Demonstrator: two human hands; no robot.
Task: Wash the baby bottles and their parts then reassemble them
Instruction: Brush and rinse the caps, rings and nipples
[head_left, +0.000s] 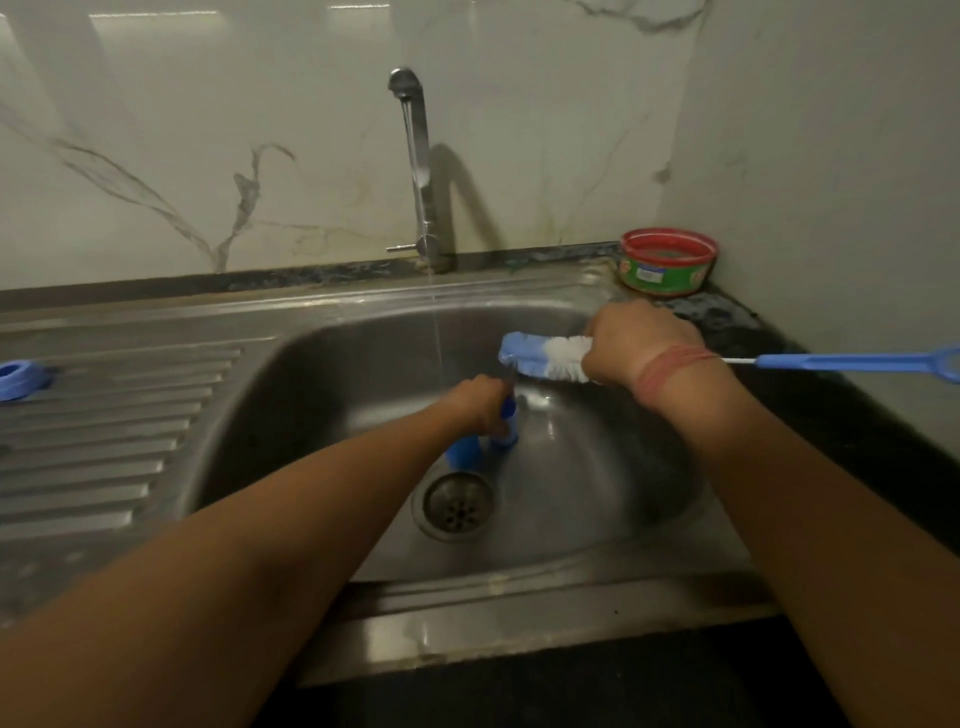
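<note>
Over the sink (322, 332), the left hand (480, 402) grips a blue bottle (506, 423) just above the drain (457, 501), the right hand (636, 340) clasps the brush (540, 356) beside the stream, and a blue ring (18, 379) lies on the drainboard.

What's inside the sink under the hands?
In the sink: a round drain, and blue bottle parts gripped by the left hand. The right hand holds a bottle brush above. The hand hides the parts' tops.
</note>
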